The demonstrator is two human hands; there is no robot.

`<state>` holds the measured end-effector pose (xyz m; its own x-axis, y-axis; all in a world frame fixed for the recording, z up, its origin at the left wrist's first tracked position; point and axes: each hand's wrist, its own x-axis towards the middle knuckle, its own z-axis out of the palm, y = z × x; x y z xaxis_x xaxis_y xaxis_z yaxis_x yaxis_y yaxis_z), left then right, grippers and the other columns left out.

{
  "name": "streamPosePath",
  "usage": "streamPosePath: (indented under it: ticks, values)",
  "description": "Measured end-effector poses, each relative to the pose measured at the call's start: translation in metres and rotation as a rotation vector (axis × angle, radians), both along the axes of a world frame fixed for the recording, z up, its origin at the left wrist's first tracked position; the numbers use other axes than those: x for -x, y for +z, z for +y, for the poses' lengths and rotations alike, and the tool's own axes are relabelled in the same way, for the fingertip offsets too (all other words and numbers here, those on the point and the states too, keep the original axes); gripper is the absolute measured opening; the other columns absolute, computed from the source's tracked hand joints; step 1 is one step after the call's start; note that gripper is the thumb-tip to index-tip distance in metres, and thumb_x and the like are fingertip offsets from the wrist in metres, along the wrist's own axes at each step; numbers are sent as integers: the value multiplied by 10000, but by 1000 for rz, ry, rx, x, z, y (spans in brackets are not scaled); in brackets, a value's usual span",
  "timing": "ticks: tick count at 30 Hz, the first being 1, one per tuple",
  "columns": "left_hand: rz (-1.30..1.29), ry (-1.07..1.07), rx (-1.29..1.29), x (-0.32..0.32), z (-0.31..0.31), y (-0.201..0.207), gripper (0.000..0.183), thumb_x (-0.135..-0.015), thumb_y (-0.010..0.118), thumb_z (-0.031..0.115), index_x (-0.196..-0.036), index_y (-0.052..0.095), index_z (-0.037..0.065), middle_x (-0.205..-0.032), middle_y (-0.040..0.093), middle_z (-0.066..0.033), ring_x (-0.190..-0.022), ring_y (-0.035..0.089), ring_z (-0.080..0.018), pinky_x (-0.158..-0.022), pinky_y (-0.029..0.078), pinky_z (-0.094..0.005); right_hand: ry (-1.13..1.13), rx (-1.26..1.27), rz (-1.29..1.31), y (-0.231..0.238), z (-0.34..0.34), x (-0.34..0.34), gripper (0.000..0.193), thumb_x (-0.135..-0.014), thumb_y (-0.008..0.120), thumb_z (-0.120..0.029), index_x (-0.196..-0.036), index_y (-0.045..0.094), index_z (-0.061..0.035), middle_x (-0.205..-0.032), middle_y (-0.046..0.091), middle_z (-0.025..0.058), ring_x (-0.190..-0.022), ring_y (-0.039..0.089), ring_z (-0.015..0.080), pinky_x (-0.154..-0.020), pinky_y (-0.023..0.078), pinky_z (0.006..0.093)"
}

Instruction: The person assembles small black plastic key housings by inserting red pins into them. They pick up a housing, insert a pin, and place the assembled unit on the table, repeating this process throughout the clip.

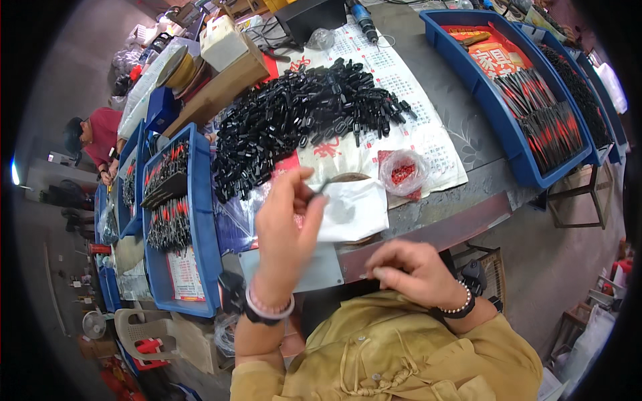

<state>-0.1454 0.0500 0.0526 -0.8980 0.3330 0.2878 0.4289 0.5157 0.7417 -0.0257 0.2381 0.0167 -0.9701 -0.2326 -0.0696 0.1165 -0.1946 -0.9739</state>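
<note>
Black plastic clip pieces (304, 117), heaped at twelve o'clock, mostly unworked; finished rows in long blue plastic tray (200, 220) at nine o'clock. Left hand (284, 234) pinching one small dark piece (321, 189) over white cloth (351, 210). Right hand (411, 271) curled narrow at five o'clock, contents untellable.

This is a small assembly workshop. A grey tabletop (461, 127) carries a big heap of small black plastic parts (307, 113), flanked by blue bins (200, 220) holding rows of black-and-red pieces. Behind the heap lie a power tool (364, 20) and cardboard boxes (224, 43). Left of the bins, another person (93, 137) works.
</note>
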Motion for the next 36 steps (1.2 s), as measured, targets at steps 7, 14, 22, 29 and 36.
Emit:
streamPosePath:
  ticks: [7, 14, 22, 29, 36]
  values:
    - [120, -92, -67, -82, -20, -5, 483, -723, 735, -72, -1165, 551, -3, -912, 616, -111, -761, 603, -176, -693, 501, -278, -115, 240, -58, 6, -30, 13, 297, -914, 601, -28, -1193, 513, 27, -954, 602, 42, -821, 577, 58, -715, 487, 207]
    - [-438, -95, -469, -102, -43, -12, 376, -853, 642, -20, -1211, 527, -37, -1063, 623, -124, -936, 630, -203, -819, 517, -298, -123, 98, -69, 10, -42, 14, 102, -906, 610, -50, -956, 632, 36, -819, 644, 32, -685, 577, 57, -620, 477, 196]
    - [-1025, -145, -798, -97, -53, -16, 317, -938, 547, 17, -1232, 495, -91, -1092, 613, -119, -950, 626, -168, -845, 519, -283, -4, -65, -30, 10, -42, 21, 99, -884, 635, -58, -934, 642, 27, -824, 659, 53, -695, 593, 77, -613, 479, 225]
    - [-1066, -223, -720, -92, -49, -21, 303, -936, 525, -22, -1227, 496, -98, -1154, 584, -125, -1048, 596, -182, -880, 524, -312, -153, -485, 229, 24, -14, 36, 101, -857, 628, -40, -927, 648, 30, -822, 659, 107, -754, 637, 159, -692, 496, 288]
    - [-1165, -275, -808, -94, -50, -31, 272, -936, 533, 9, -1198, 506, -57, -1063, 620, -122, -922, 610, -160, -848, 495, -284, -276, -1114, 362, 14, 44, 87, 122, -809, 632, -93, -897, 661, -14, -824, 625, 140, -746, 618, 306, -689, 491, 358]
